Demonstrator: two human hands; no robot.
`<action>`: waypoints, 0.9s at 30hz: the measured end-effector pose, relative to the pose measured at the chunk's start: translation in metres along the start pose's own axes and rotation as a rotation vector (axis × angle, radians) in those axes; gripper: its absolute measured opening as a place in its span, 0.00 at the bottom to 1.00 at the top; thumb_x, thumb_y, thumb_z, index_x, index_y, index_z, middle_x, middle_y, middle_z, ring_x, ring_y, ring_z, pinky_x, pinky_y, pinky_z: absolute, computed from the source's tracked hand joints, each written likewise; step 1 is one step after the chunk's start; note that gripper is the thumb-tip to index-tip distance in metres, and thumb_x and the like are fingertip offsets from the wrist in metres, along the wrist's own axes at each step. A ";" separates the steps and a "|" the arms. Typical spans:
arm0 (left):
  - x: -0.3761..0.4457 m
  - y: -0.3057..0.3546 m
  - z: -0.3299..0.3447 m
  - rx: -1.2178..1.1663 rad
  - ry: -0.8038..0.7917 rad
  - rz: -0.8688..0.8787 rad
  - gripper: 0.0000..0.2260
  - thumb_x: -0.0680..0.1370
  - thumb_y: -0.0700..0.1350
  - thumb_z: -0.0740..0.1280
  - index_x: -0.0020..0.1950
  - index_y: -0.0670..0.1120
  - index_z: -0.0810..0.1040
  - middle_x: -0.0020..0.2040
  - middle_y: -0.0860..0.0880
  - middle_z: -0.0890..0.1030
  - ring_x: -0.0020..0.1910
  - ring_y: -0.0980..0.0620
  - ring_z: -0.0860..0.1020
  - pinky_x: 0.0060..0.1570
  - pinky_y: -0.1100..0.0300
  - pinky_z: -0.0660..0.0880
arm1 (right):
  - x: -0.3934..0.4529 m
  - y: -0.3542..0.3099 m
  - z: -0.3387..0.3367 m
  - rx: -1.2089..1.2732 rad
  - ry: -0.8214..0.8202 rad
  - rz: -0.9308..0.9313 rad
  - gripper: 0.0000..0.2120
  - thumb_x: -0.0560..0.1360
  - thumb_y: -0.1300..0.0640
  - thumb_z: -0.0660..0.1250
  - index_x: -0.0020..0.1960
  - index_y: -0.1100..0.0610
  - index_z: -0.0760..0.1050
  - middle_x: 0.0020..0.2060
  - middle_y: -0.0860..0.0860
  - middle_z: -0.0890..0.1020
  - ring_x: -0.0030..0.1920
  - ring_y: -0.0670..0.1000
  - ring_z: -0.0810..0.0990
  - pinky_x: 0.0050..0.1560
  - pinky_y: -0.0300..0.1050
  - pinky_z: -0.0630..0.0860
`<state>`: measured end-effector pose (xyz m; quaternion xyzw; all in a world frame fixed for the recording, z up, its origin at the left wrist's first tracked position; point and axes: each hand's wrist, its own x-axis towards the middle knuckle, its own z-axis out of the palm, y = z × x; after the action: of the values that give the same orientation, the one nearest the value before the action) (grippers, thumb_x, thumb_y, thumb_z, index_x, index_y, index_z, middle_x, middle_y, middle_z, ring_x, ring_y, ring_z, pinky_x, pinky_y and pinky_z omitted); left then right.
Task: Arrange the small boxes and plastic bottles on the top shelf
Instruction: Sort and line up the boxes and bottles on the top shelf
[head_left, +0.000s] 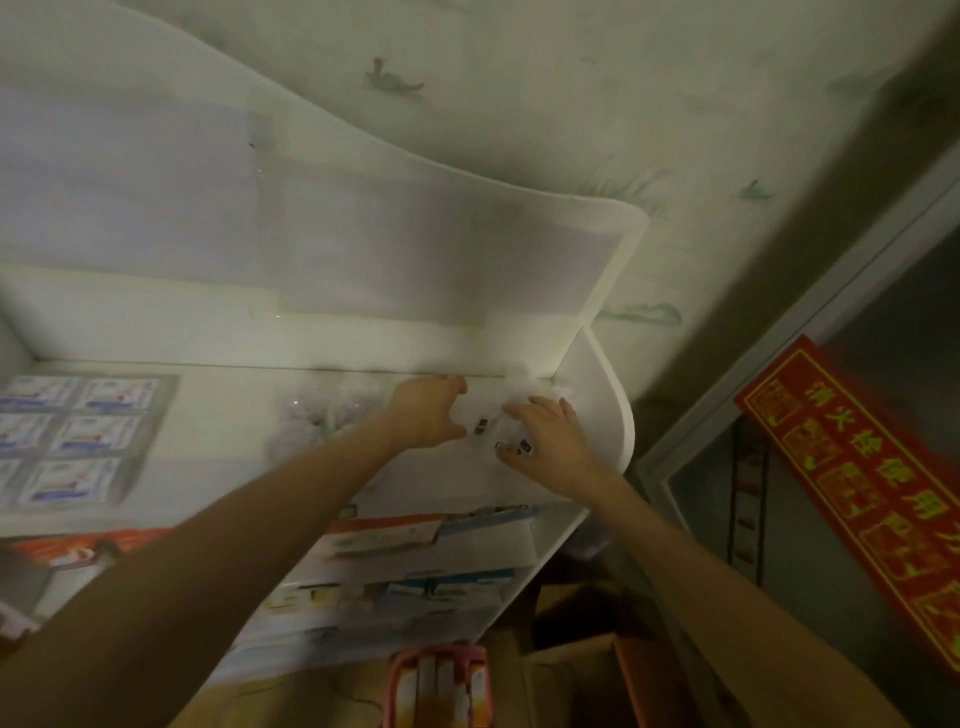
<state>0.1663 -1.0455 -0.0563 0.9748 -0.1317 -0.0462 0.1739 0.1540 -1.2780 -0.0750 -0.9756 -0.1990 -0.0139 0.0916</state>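
Observation:
Both my hands reach up to the right end of the white top shelf (597, 384). Between them lies a washed-out white cluster of small items (491, 418) with tiny dark labels; I cannot tell boxes from bottles there. My left hand (428, 413) curves its fingers and thumb round the cluster's left side. From the right, my right hand (548, 439) lays its spread fingers over the cluster. A group of clear plastic bottles (322, 415) stands to the left of my left hand. Further left, several blue-and-white boxes (78, 431) sit in rows.
The shelf's curved right side panel (623, 415) is close behind my right hand. Lower shelves (415, 535) hold flat medicine boxes. A pink basket (441, 686) and cardboard cartons (582, 670) are below. A red banner (857, 493) hangs by the door frame on the right.

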 end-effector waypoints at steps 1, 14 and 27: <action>0.002 -0.001 0.000 0.005 -0.005 -0.001 0.30 0.74 0.57 0.72 0.73 0.51 0.68 0.68 0.49 0.75 0.63 0.48 0.76 0.60 0.54 0.73 | 0.001 0.002 -0.001 0.017 0.003 -0.009 0.32 0.73 0.35 0.66 0.72 0.47 0.67 0.68 0.46 0.74 0.72 0.50 0.65 0.77 0.54 0.50; 0.013 0.003 -0.004 -0.023 -0.019 -0.002 0.27 0.74 0.55 0.72 0.71 0.51 0.70 0.68 0.49 0.73 0.62 0.47 0.75 0.58 0.55 0.72 | 0.004 0.000 -0.008 0.050 -0.100 -0.152 0.33 0.72 0.35 0.66 0.73 0.47 0.68 0.68 0.47 0.73 0.74 0.51 0.63 0.76 0.60 0.51; 0.007 -0.007 0.000 -0.079 0.024 -0.031 0.30 0.73 0.57 0.73 0.71 0.48 0.70 0.67 0.48 0.73 0.60 0.47 0.76 0.55 0.57 0.72 | 0.003 0.003 -0.003 0.050 -0.023 -0.131 0.31 0.70 0.29 0.65 0.68 0.45 0.72 0.61 0.44 0.77 0.67 0.49 0.69 0.76 0.58 0.54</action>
<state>0.1751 -1.0413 -0.0588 0.9696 -0.1127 -0.0422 0.2132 0.1577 -1.2797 -0.0726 -0.9580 -0.2640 -0.0035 0.1123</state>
